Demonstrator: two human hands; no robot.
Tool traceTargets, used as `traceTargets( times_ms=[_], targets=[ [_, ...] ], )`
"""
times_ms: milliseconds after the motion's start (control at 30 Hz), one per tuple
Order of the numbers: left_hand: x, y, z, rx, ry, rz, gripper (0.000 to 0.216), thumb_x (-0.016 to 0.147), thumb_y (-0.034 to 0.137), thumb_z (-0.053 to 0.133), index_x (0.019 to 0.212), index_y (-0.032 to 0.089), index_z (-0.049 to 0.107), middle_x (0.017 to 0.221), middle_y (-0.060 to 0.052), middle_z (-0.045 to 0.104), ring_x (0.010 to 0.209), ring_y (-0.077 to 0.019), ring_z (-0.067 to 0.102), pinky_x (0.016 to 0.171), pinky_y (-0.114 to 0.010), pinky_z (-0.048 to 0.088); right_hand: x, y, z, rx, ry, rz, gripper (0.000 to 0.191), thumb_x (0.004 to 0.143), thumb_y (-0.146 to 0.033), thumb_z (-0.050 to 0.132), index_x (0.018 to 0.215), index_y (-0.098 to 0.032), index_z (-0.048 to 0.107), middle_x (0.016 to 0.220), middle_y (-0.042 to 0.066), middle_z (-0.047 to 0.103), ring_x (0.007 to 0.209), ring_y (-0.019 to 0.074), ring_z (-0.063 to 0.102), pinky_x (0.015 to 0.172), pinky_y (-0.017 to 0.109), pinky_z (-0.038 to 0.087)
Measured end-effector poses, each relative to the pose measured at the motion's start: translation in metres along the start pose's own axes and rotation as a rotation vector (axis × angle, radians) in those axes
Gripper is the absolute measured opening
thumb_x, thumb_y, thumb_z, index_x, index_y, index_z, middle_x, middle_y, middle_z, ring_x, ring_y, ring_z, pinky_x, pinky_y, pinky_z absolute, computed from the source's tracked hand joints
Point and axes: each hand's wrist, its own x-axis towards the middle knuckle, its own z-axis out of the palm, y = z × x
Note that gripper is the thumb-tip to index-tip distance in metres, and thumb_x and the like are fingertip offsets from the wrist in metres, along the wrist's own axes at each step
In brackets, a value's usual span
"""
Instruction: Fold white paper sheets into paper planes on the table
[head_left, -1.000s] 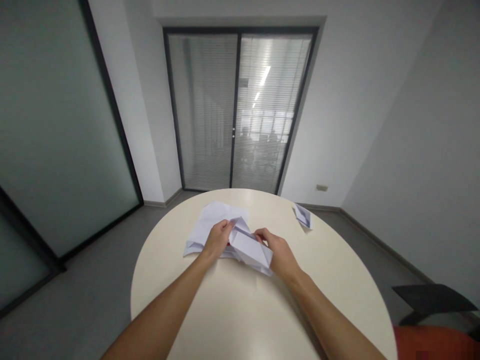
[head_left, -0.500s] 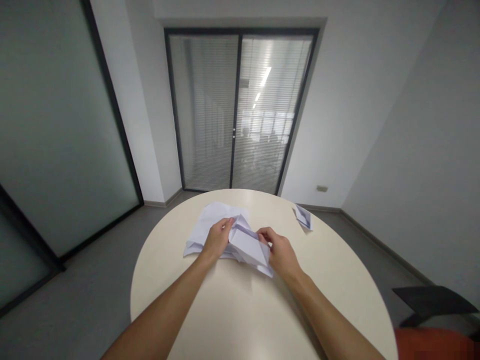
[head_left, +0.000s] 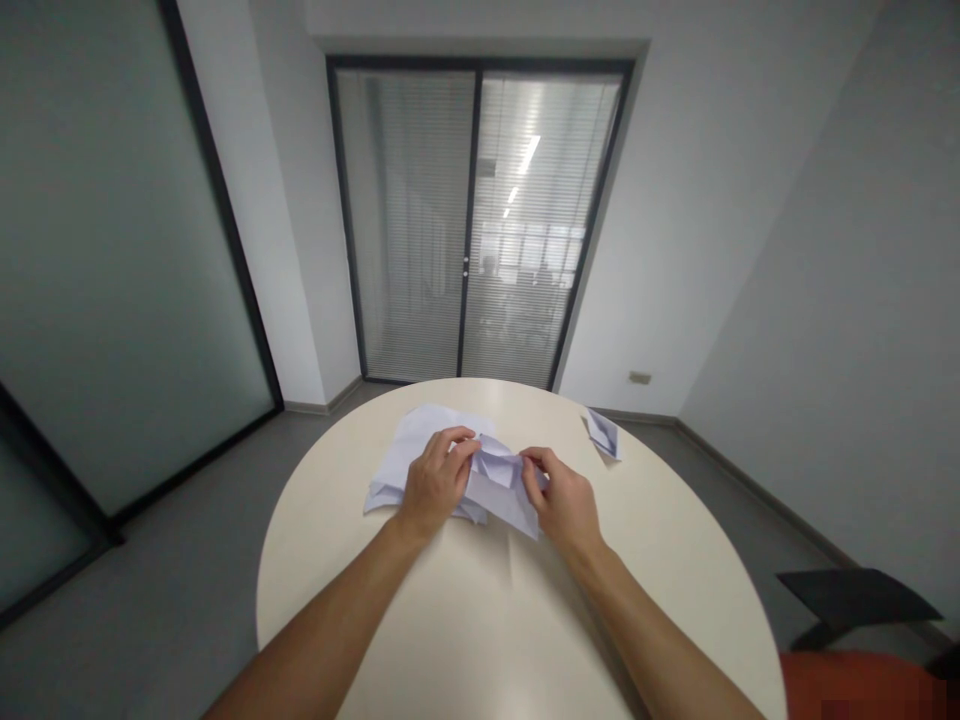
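A folded white paper piece (head_left: 501, 484) is held just above a round cream table (head_left: 465, 620), in the middle of its far half. My left hand (head_left: 435, 480) pinches its left end, fingers closed on the paper. My right hand (head_left: 564, 502) pinches its right end, thumb and fingers pressed together on the fold. Under and behind the piece lies a loose pile of white paper sheets (head_left: 409, 450), spread to the left of my left hand.
A small folded paper shape (head_left: 604, 434) lies near the table's far right edge. A dark chair (head_left: 855, 600) and an orange-red surface (head_left: 862, 685) sit at the lower right. Glass doors with blinds (head_left: 480, 220) stand behind the table.
Both hands have drawn closer together on the folded paper, which is now more compact with a crease raised in its middle. The view has shifted slightly.
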Motion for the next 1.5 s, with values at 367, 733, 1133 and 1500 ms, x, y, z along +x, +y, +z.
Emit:
traceTargets(
  times_ms=[367,733,1133,1500],
  targets=[
    [0.003,-0.009,-0.009,0.04,-0.137,0.104,0.019,0.092,0.012,0.06,0.095,0.025,0.073,0.12,-0.007,0.064,0.105,-0.0205,0.062,0.077,-0.028,0.055,0.0,0.006,0.002,0.006,-0.077,-0.002,0.021,0.099,-0.035,0.045,0.106,-0.023,0.061,0.095,0.005,0.076,0.078,0.022,0.071,0.07,0.031,0.049],
    [-0.002,-0.021,-0.002,-0.12,-0.19,0.057,0.019,0.092,0.014,0.059,0.096,0.025,0.074,0.114,-0.005,0.069,0.105,-0.0187,0.066,0.088,-0.031,0.055,0.002,0.017,0.009,0.137,-0.205,-0.019,0.029,0.099,-0.04,0.047,0.099,-0.023,0.07,0.1,0.006,0.075,0.09,0.0235,0.069,0.08,0.033,0.049],
    [0.002,-0.019,-0.008,-0.21,-0.211,0.069,0.021,0.09,0.013,0.058,0.092,0.025,0.075,0.116,-0.006,0.07,0.103,-0.0184,0.068,0.086,-0.031,0.057,0.003,0.025,0.016,0.228,-0.242,0.065,0.033,0.098,-0.046,0.046,0.094,-0.022,0.068,0.088,0.003,0.073,0.078,0.0202,0.065,0.073,0.03,0.046],
    [0.004,-0.016,-0.008,-0.426,-0.263,-0.201,0.022,0.084,0.011,0.051,0.086,0.021,0.07,0.112,-0.007,0.072,0.099,-0.0195,0.068,0.066,-0.025,0.058,0.004,0.025,0.01,0.318,-0.301,0.048,0.03,0.098,-0.044,0.047,0.092,-0.021,0.066,0.09,0.003,0.072,0.081,0.0196,0.065,0.074,0.029,0.047]
  ],
)
